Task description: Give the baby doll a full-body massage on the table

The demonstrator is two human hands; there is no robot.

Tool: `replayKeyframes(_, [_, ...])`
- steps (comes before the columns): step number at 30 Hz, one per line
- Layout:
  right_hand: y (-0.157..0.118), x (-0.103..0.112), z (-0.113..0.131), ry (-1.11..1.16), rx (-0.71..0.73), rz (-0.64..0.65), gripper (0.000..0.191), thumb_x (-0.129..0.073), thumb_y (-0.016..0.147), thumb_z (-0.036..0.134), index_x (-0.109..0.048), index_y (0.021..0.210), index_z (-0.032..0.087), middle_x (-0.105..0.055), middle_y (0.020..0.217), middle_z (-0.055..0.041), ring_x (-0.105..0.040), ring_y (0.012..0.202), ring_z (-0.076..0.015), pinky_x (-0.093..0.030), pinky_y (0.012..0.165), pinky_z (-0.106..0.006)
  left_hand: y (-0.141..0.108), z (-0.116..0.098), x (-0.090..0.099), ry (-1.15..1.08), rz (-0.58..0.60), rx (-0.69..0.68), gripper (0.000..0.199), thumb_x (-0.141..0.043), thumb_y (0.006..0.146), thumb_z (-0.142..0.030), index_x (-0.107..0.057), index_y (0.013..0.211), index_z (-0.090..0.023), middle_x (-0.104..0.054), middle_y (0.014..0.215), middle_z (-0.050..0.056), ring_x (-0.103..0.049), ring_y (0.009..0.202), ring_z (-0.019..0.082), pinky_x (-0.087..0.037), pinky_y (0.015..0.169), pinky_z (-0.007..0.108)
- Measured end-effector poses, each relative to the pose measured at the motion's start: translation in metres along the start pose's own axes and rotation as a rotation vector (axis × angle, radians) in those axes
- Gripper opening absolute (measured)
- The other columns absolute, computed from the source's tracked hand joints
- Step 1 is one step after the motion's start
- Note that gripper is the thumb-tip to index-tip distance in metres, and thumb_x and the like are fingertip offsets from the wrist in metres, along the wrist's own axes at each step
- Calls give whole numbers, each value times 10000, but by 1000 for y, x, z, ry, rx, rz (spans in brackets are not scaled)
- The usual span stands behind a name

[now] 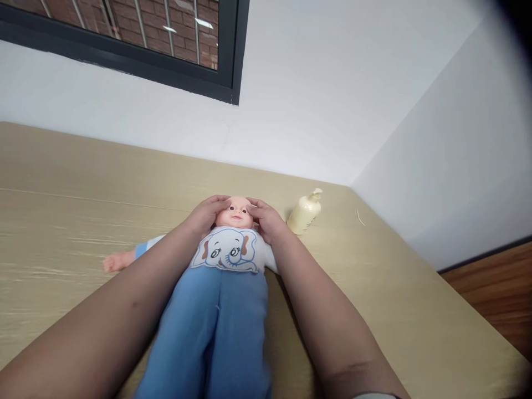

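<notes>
A baby doll [220, 280] lies on its back on the table, its head toward the wall. It wears a white top with an elephant face print and blue trousers. My left hand [210, 213] cups one side of the doll's head, fingers curved over the temple. On the opposite side, my right hand [265, 219] holds the head in the same way, thumb near the brow. One doll arm [120, 260] stretches out to the left from under my forearm; the other is mostly hidden by my right arm. Right of my right hand stands a cream pump bottle [305, 213].
The light wood table [75, 172] meets a white wall [307, 100] at the back. A dark-framed window [233, 55] with bars is at upper left. A thin pale strand [361, 218] lies right of the bottle. Brown wood flooring [494, 288] shows beyond the table's right edge.
</notes>
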State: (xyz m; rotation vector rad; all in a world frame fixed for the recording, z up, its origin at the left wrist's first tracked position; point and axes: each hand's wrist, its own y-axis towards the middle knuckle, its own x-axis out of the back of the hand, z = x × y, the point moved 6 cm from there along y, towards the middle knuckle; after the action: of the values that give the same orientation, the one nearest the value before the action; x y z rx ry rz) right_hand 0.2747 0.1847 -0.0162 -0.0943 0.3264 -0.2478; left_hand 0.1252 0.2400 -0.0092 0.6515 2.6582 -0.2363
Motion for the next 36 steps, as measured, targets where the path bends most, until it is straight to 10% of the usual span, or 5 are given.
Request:
replayKeyframes(21, [7,0,-3,-183,130,33,488,-816,727,435,-648,1138,232,-748,1006,-38,-693,901,-212,-543,795,-347,6,1,4,103,-14,-20,482,-880,621,-381,-636,968,-152,-725,819,79,-684,704,215,-523,641,310])
replayKeyframes(36, [0,4,-1,-17,-5,136,522,-818,686,259,-688,1191,244,-740,1150,-56,-693,945,-231,-559,744,-333,5,6,6,-56,-25,68,444,-779,591,-216,-678,1017,-138,-734,970,138,-715,815,293,-568,716,401])
